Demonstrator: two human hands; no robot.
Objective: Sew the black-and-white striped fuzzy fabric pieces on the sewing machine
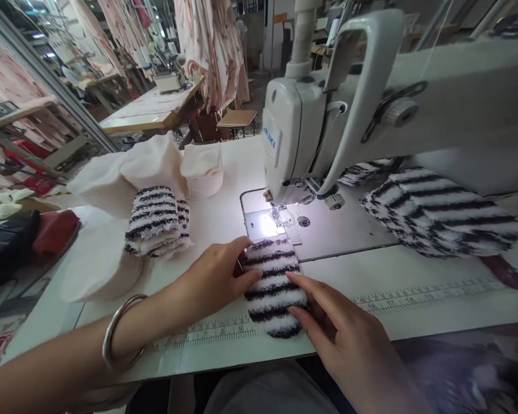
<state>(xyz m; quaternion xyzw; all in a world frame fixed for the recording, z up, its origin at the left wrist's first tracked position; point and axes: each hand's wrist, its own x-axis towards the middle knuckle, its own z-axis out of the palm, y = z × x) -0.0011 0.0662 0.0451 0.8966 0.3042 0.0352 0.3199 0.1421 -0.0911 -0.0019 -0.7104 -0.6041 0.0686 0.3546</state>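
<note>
L hand (218,279): flat on left edge of striped fuzzy piece (273,284), fingers spread loose, thumb up by its top edge; pressing, not gripping. Metal bangle (117,333) on wrist.
R hand (341,330): fingers (304,286) stretched out, tips resting on piece's right side at 5 o'clock; no grasp.
Striped piece: lies on table (414,276), just at 6 o'clock of needle plate (270,224), lit by machine lamp.
Sewing machine (328,115): white, at 12 o'clock of piece.
Striped stack (155,221): at 10 o'clock, apart from hands.
Cream fabric (155,164): behind stack.
Striped pile (440,213): at 2 o'clock, under machine arm.
</note>
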